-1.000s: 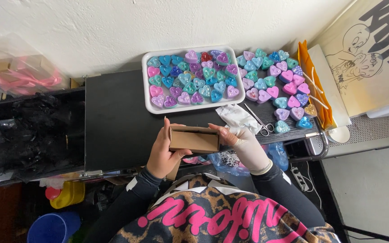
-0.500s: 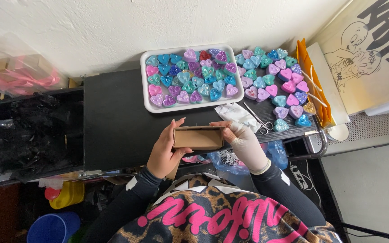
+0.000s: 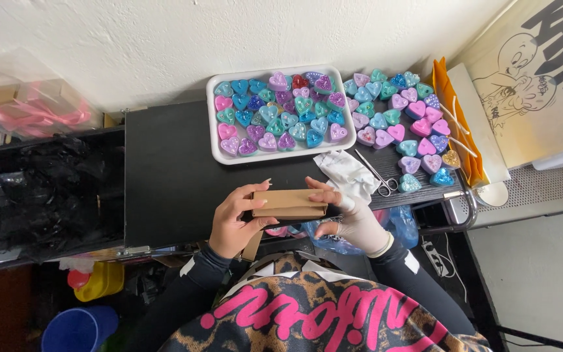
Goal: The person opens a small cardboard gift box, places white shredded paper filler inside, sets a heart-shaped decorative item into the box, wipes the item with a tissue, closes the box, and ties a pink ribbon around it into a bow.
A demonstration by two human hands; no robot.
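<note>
Both hands grip a flat, brown cardboard box (image 3: 289, 203) by its short ends, just above the near edge of the black table (image 3: 164, 176). The bare left hand (image 3: 234, 221) wraps the end at 9 o'clock, thumb beneath and fingers curled over the top; the right hand (image 3: 353, 218), in a pale thin glove, pinches the end at 3 o'clock. The box is a matte, shallow rectangle, held roughly level. At 12 o'clock from it sits a white rectangular tray (image 3: 213, 140) with rounded corners, packed with small glittery hearts (image 3: 281, 117) in teal, blue, purple and pink. More such hearts (image 3: 399, 124) lie loose on the table at 1 o'clock. Just beside the right hand, at 2 o'clock from the box, lie a crumpled white glove (image 3: 346, 175) and slim metal scissors (image 3: 379, 177). Crinkled black plastic (image 3: 40, 189) fills the space at 9 o'clock.
</note>
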